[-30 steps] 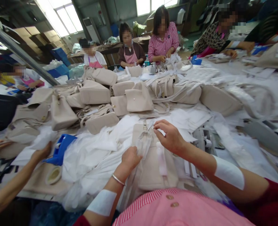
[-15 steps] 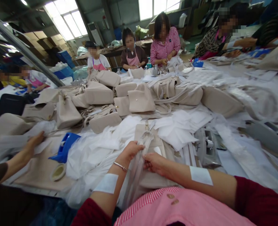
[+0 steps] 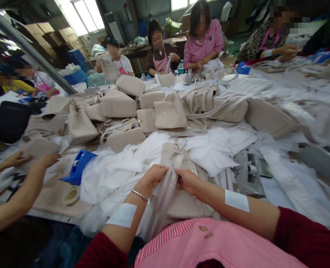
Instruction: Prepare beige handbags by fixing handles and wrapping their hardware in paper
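A long pale strap in translucent plastic wrapping (image 3: 165, 193) runs from a beige bag (image 3: 185, 204) down toward my apron. My left hand (image 3: 156, 175) pinches its left edge between thumb and fingers. On the opposite edge, my right hand (image 3: 187, 181) is closed with the thumb uppermost. The bag lies flat beneath my hands, its gold-coloured buckle (image 3: 176, 144) showing beyond them. Plastic and my hands hide part of the bag.
Left of me are a blue tape dispenser (image 3: 79, 167), a tape roll (image 3: 70, 195) and a co-worker's hands (image 3: 46, 160) at a beige bag. White foam sheets (image 3: 213, 149) and a grey dispenser (image 3: 247, 173) lie to the right. Beige bags (image 3: 118, 102) are piled ahead; several people work around the table.
My hands have moved slightly farther apart along the wrapped strap, both still gripping it. The co-worker's hands at left have come further into view. A person at the back has raised a beige piece.
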